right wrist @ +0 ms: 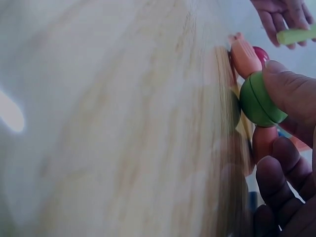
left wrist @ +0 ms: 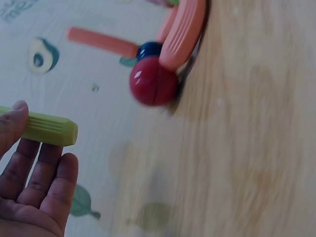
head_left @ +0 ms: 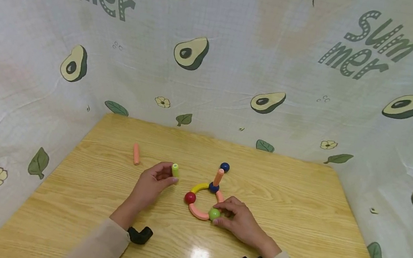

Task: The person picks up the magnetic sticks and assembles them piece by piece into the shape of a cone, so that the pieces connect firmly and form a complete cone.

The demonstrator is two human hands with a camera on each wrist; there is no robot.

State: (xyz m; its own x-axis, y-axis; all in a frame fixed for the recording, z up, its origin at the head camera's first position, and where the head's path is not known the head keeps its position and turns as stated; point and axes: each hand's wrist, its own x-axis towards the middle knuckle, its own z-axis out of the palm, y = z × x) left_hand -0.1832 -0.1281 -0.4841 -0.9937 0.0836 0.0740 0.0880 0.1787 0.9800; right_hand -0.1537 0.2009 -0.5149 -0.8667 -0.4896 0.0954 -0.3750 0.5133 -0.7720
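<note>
Head view: our left hand is pinching a lime rod left of the ring; our right hand is gripping the ring's green ball. Left wrist: the rod is looking ridged, cylindrical. Right wrist: the ball is looking smooth, grooved.

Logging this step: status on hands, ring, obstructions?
Left hand pinching green stick. Right hand gripping ring at green ball. Orange stick stands on ring's blue ball. Nothing between green stick and ring.
</note>
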